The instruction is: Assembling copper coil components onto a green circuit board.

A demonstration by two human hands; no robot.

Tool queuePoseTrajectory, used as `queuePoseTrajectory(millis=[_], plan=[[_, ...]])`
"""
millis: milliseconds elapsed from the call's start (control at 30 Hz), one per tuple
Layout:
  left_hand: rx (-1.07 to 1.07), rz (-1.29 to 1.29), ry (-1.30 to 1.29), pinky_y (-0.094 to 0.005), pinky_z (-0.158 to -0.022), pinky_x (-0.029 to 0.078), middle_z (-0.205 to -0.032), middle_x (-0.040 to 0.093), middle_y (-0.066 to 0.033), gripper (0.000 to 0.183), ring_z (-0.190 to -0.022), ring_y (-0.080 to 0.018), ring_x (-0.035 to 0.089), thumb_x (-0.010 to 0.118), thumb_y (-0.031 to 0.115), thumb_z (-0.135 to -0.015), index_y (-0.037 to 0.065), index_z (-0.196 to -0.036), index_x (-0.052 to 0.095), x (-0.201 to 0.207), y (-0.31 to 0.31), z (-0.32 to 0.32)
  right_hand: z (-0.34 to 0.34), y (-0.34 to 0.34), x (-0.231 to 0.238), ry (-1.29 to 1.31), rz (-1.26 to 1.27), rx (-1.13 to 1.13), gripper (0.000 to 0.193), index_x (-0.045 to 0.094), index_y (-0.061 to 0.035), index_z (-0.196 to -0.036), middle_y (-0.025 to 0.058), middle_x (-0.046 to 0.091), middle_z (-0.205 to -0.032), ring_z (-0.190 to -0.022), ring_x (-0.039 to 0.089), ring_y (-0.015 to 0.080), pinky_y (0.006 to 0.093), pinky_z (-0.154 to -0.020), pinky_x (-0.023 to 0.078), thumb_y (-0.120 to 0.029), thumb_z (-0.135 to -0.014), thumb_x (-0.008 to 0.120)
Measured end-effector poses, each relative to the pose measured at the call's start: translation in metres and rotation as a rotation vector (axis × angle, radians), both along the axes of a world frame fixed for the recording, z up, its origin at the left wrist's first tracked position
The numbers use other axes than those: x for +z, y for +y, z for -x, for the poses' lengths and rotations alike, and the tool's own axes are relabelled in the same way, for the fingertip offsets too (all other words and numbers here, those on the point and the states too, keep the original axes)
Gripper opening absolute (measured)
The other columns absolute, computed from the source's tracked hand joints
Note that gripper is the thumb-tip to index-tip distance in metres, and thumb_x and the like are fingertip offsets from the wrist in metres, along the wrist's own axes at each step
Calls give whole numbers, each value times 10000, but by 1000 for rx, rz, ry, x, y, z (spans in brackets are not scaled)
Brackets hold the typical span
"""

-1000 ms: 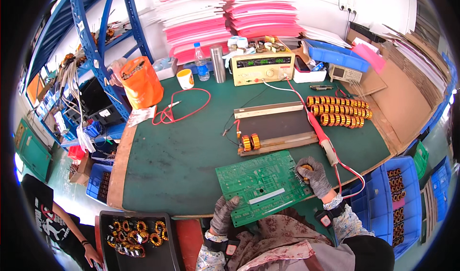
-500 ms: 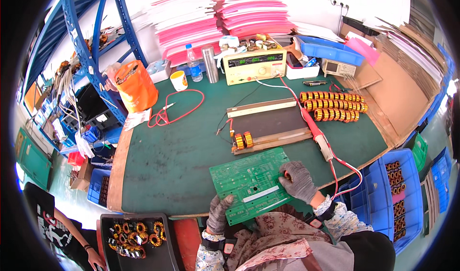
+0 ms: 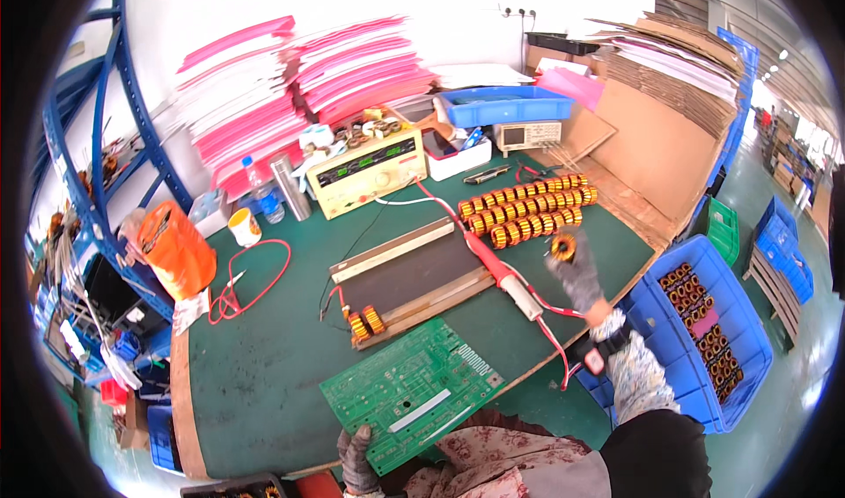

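Observation:
My left hand point(image 3: 356, 463), in a grey glove, grips the near left corner of a green circuit board point(image 3: 409, 388) at the table's near edge, thumb on top. The board has pale strips and rows of small holes. My right hand point(image 3: 579, 282), gloved too and a little blurred, holds up a copper-wound toroidal coil point(image 3: 563, 248) by its side. It is off to the right of the board, just short of several rows of similar coils point(image 3: 528, 207) on the table. Two more coils point(image 3: 366, 324) stand at the near left end of a dark plate with wooden rails point(image 3: 414, 287).
A red probe point(image 3: 493, 265) with red and white leads lies across the plate's right end. A cream power supply point(image 3: 370, 177) stands at the back. Blue bins point(image 3: 656, 357) with coils are at the right. An orange bag point(image 3: 176, 251) and a mug point(image 3: 245, 227) are left.
My right hand has left the board's right edge and moved right and away, carrying the coil. My left hand still grips the board. The view has swung right.

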State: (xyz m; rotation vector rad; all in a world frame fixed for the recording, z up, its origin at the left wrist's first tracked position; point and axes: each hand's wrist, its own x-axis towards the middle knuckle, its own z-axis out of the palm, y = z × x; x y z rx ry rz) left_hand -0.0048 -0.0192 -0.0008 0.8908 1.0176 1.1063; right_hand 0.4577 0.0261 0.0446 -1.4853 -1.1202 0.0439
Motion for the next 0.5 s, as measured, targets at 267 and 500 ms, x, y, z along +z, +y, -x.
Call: queuePoseTrajectory(millis=[267, 500], plan=[[92, 110, 95, -367, -984, 376, -1195, 553, -151, 722, -1105, -231, 517, 658, 342, -815, -71, -1315, 339, 14, -1, -4, -157, 39, -35, -426, 367, -492, 540, 470, -126, -1171, 203, 576, -1046, -1002, 551, 382, 426, -870, 453, -19, -683, 674], [54, 94, 196, -361, -966, 389, -1166, 568, -123, 623, -1087, -206, 523, 611, 319, -857, -38, -1310, 375, -4, 1, 5, -178, 71, -50, -511, 743, -556, 602, 441, -129, -1244, 164, 543, -1184, -1112, 507, 343, 400, -942, 416, 52, -691, 597]])
